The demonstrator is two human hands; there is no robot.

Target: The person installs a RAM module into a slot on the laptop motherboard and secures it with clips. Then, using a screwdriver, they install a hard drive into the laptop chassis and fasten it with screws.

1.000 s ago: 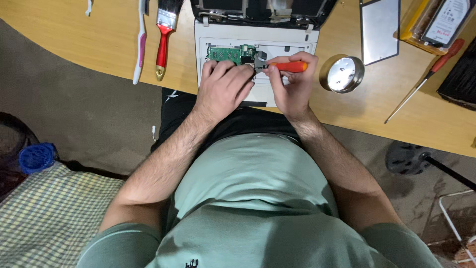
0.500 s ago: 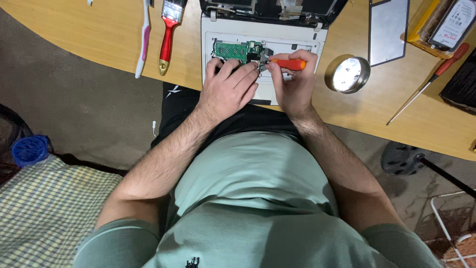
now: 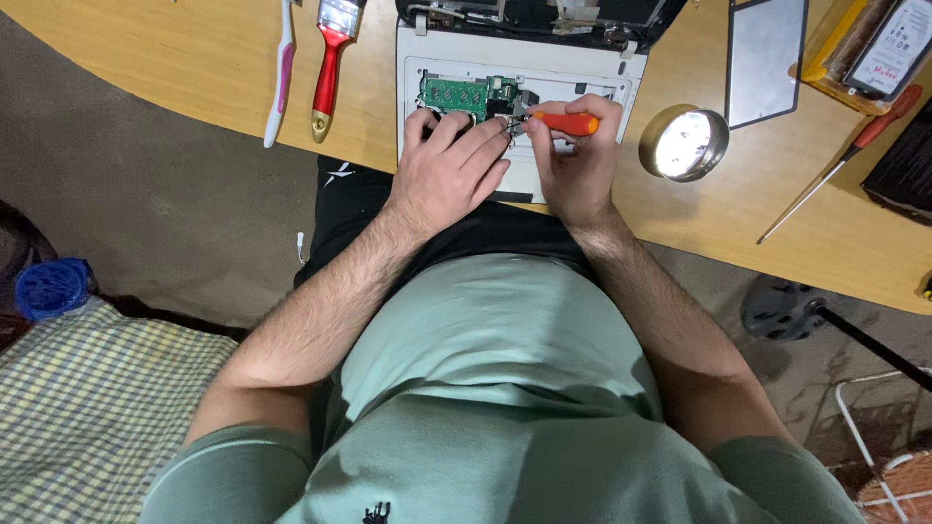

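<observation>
Upper right corner of frame: yellow tray (image 3: 833, 50) holding a dark rectangular package (image 3: 888, 44) with a white-and-red label. Left of it, a flat grey rectangular panel (image 3: 765, 58), blank, screen-like.

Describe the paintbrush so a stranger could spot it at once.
Start at the opened white laptop on the wooden desk and look to its left. Two slim tools lie there; the paintbrush is the nearer one, red-handled with a metal band, unlike the pink-and-white toothbrush.
</observation>
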